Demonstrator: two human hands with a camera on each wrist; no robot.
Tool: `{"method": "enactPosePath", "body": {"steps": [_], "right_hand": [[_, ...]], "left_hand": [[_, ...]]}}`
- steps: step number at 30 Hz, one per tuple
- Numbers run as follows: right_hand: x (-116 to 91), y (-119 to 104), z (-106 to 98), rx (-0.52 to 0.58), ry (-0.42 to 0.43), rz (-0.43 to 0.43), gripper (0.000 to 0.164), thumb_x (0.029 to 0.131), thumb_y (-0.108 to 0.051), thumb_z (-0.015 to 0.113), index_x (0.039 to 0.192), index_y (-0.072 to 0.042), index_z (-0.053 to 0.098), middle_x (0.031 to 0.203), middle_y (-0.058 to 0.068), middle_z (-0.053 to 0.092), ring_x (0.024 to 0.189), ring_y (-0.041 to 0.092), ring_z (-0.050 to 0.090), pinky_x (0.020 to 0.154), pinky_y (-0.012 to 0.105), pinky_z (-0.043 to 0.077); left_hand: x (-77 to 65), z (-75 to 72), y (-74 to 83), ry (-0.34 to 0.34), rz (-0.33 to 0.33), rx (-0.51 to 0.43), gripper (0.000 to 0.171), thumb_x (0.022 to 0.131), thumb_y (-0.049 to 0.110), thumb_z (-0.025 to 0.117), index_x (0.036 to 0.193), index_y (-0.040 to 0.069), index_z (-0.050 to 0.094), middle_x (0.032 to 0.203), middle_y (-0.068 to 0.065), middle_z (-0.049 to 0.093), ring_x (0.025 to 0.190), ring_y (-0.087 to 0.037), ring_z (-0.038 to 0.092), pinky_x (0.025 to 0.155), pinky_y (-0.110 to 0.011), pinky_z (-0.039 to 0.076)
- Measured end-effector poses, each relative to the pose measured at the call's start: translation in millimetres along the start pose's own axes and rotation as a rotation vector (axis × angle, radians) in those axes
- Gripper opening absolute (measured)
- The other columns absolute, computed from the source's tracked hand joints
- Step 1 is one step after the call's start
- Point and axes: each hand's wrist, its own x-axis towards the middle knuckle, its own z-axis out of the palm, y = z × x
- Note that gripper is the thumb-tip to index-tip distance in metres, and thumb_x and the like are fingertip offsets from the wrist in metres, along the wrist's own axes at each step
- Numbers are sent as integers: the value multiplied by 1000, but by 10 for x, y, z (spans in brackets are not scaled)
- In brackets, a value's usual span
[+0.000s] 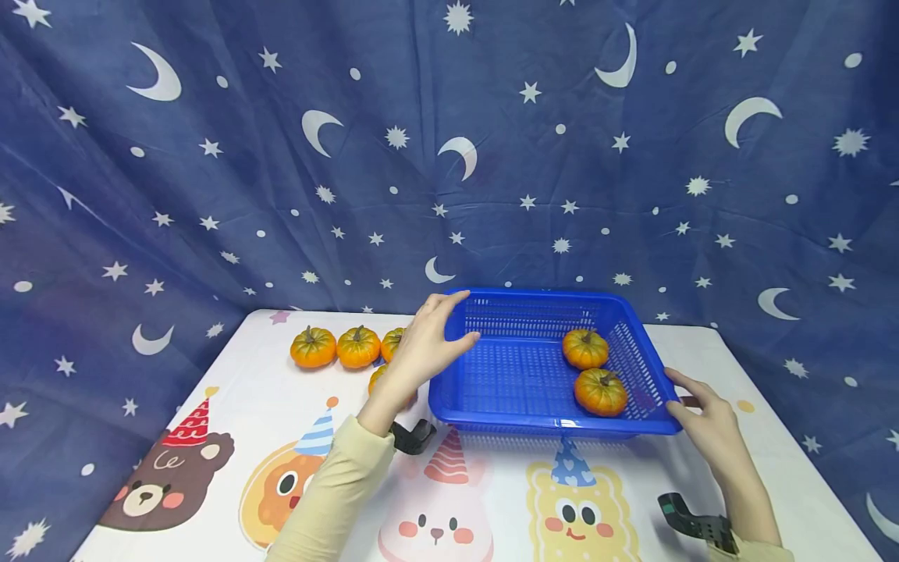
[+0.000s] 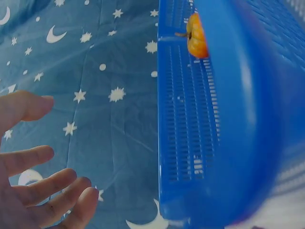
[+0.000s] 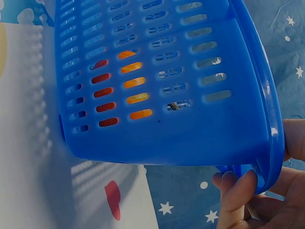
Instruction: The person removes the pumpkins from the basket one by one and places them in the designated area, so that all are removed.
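Right hand point(image 1: 709, 417) grips blue basket point(image 1: 506, 375); fingertips point(image 3: 240, 191) curled beneath rim point(image 3: 275, 143), right wrist view only | left hand point(image 1: 424, 343) spread, holding nothing | basket centre-right of head frame; two pumpkins point(image 1: 586, 349) inside, right end

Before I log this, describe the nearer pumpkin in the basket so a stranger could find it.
Find the white table, then the blue basket, and look toward its end on the person's right. The nearer pumpkin is closer to the front rim; the farther pumpkin lies behind it.
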Motion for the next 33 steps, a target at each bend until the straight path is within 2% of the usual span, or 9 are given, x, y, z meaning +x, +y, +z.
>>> {"method": "enactPosePath", "body": {"steps": [6, 13, 21, 24, 29, 33], "right_hand": [[5, 6, -3, 2, -2, -1, 53, 96, -15, 50, 145, -1, 38, 141, 29, 41, 117, 43, 44, 69, 20, 39], [10, -1, -11, 6, -4, 10, 53, 96, -16, 49, 145, -1, 38, 141, 29, 40, 118, 44, 43, 72, 26, 41], [3, -6, 0, 12, 8, -2, 53, 94, -13, 50, 144, 0, 40, 140, 29, 42, 116, 43, 45, 70, 22, 39], [3, -8, 4, 12, 12, -5, 53, 94, -13, 51, 144, 0, 40, 139, 29, 43, 115, 41, 45, 70, 22, 39], [-5, -7, 1, 21, 13, -3, 52, 93, -12, 51, 144, -1, 41, 138, 28, 44, 115, 39, 46, 67, 17, 39], [-7, -7, -3, 21, 13, 1, 53, 94, -13, 51, 144, -1, 41, 139, 28, 44, 115, 40, 46, 68, 19, 40]], "left_hand": [[121, 85, 125, -21, 37, -14, 62, 85, 31, 70, 141, 18, 48, 130, -9, 54, 117, -28, 54, 93, -45, 48], [291, 183, 266, -104, 73, 2, 62, 87, 33, 67, 143, 19, 46, 133, -8, 53, 115, -27, 55, 92, -44, 48], [430, 305, 376, -160, 83, 19, 58, 88, 35, 66, 141, 19, 48, 132, -6, 54, 110, -24, 56, 90, -42, 50], [471, 359, 408, -180, 91, 29, 57, 88, 34, 66, 141, 19, 49, 133, -7, 54, 114, -25, 55, 93, -42, 50], [548, 468, 460, -215, 121, 71, 55, 88, 35, 66, 140, 21, 50, 131, -6, 54, 115, -24, 56, 93, -42, 50], [618, 565, 501, -250, 162, 99, 55, 89, 35, 66, 139, 22, 50, 128, -4, 55, 109, -20, 58, 90, -37, 51]]}}
